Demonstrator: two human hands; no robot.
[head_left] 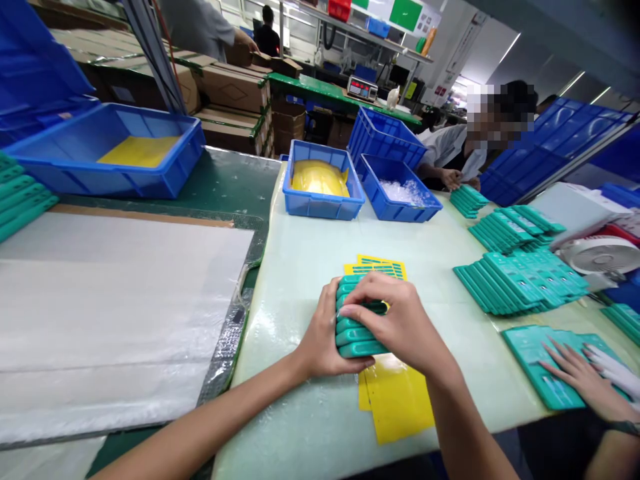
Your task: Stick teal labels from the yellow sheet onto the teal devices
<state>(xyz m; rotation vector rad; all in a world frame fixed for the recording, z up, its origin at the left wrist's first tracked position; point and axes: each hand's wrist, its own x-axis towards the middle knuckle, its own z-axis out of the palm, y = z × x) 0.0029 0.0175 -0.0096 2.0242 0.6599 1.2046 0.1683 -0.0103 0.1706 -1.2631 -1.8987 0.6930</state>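
Observation:
My left hand (320, 337) is wrapped round the left side of a stack of green plastic cases (361, 340), thumb beneath, and holds it over the table (295, 267). My right hand (397, 313) is at the face of the stack, thumb and forefinger pinched together against it. Whatever small thing lies between those fingertips is too hard to see. Behind the stack are yellow sheets with rows of green labels (385, 265). Plain yellow sheets (400, 407) lie below and partly under my right forearm.
Beyond the stack stand a blue bin with yellow sheets (324, 207) and a blue bin with clear plastic bits (407, 210). More green cases (520, 283) are piled at right. A co-worker's hands (585, 373) rest on green cases. White padded sheet (115, 313) lies left.

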